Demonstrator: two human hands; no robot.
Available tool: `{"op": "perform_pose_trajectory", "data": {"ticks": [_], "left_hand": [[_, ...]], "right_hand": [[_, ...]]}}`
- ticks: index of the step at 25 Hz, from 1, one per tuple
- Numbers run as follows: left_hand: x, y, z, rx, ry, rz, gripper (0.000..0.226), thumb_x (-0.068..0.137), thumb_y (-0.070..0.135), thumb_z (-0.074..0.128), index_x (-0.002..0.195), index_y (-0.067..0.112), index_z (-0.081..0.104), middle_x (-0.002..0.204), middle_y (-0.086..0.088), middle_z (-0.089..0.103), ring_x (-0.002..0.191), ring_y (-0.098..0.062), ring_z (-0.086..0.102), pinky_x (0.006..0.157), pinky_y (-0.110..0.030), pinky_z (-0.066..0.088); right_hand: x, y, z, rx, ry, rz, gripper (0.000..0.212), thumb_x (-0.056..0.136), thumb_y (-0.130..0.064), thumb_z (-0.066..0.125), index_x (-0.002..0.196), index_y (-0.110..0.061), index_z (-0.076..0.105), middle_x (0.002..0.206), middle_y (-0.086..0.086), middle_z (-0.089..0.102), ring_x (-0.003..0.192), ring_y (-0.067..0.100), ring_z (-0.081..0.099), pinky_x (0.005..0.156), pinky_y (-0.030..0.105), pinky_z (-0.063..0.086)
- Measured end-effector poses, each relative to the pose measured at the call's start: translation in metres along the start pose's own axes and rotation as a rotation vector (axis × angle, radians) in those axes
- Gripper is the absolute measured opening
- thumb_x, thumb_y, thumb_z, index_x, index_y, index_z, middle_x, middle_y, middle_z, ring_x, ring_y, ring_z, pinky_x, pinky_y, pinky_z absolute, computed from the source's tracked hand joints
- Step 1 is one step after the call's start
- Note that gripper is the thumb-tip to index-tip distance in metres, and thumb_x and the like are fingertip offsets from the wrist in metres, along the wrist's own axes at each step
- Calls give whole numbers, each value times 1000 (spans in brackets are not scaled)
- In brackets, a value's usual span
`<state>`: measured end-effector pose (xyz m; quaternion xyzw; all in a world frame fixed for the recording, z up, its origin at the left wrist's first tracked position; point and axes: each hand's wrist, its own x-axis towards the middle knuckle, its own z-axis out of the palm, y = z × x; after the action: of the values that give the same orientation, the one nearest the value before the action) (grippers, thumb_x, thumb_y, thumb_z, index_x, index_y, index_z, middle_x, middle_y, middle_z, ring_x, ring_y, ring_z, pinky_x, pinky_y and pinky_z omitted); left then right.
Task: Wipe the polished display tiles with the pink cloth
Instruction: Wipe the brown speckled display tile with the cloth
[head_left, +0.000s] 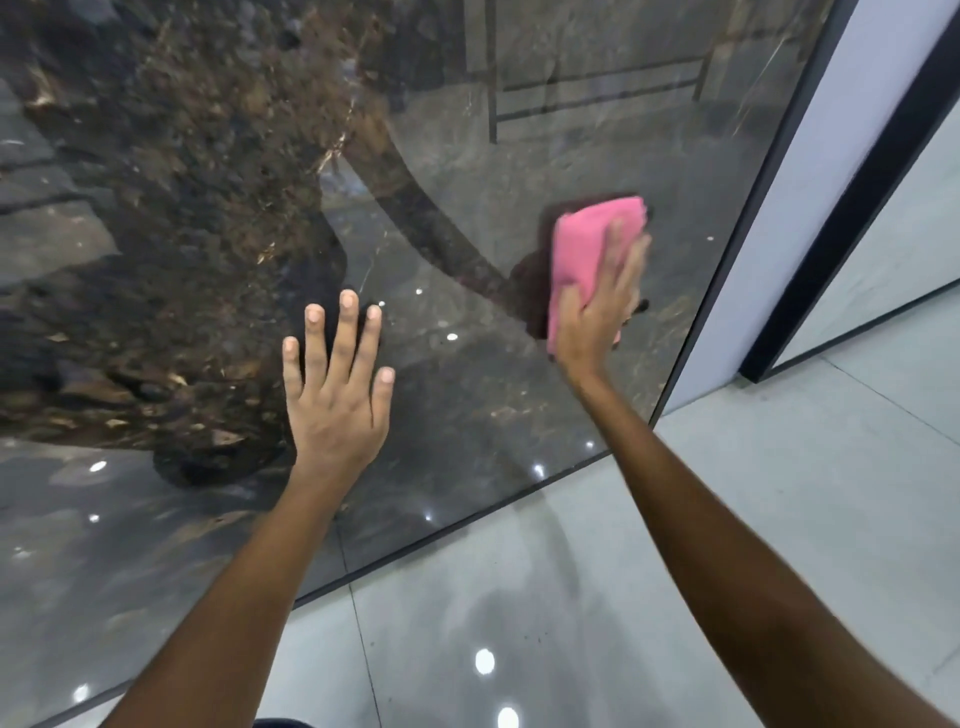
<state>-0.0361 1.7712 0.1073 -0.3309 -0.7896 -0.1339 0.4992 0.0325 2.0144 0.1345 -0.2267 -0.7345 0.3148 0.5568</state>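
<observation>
A large dark polished display tile with brown marbling stands upright and fills most of the view. My right hand presses a folded pink cloth flat against the tile near its right edge, fingers straight over the cloth. My left hand lies flat on the tile lower and to the left, fingers spread and straight, holding nothing. The glossy surface mirrors my arms and several ceiling lights.
A black frame strip borders the tile's right side, followed by a white panel and a second black-edged pale tile. A glossy light grey floor with grout lines runs below the tile's bottom edge.
</observation>
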Motion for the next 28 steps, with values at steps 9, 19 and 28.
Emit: {"op": "perform_pose_trajectory", "data": {"ticks": [9, 19, 28], "left_hand": [[-12, 25, 12, -150, -16, -131, 53, 103, 37, 24, 154, 25, 16, 162, 14, -12, 149, -17, -14, 118, -45, -12], [-29, 39, 65, 127, 88, -45, 62, 102, 41, 25, 156, 24, 2, 163, -7, -12, 148, -36, -15, 105, -67, 8], [-28, 38, 64, 176, 87, -36, 61, 102, 40, 22, 156, 24, -1, 163, -6, -15, 148, -34, -16, 109, -66, 4]], "right_hand": [[-131, 122, 11, -616, -681, -1211, 92, 80, -31, 66, 151, -36, 10, 156, 1, 18, 148, 26, -2, 116, 50, 15], [34, 213, -30, 226, 79, 863, 70, 78, -38, 41, 142, -11, 35, 134, 10, 51, 120, 23, 52, 105, 43, 43], [12, 153, -6, 162, 160, 520, 74, 79, -11, 48, 150, -11, 25, 149, 5, 35, 134, 20, 38, 111, 32, 33]]}}
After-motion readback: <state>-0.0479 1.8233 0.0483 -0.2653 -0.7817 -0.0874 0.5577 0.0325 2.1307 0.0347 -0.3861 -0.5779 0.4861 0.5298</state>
